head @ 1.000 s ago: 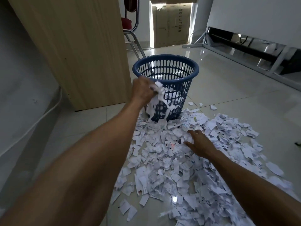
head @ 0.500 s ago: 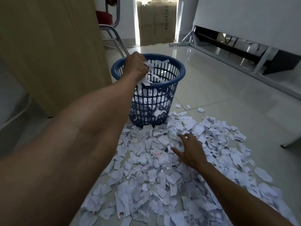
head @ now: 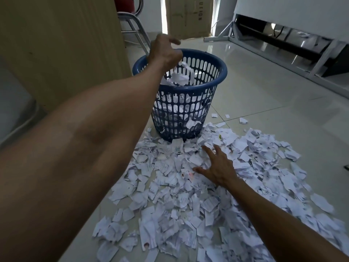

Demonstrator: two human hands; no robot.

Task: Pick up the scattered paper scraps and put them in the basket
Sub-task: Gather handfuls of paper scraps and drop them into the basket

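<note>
Left of my left fingers point(head: 174, 42) stands a tall wooden panel point(head: 62, 44), pale grain, filling that whole side. Just behind those fingers there's a chair point(head: 130, 17), red seat up top, slanted metal legs. Further back, a cardboard box point(head: 188, 16) stands upright with letters printed down its face. Off to the right of my right fingers point(head: 207, 151), glossy pale floor tiles point(head: 264, 103) run out to a metal frame point(head: 283, 46) under a white board point(head: 292, 10). A small dark thing point(head: 346, 166) pokes in at the far right edge.

The basket point(head: 188, 103) stands behind the paper scraps point(head: 188, 195) on the floor point(head: 264, 95), right of a cabinet point(head: 66, 44).
</note>
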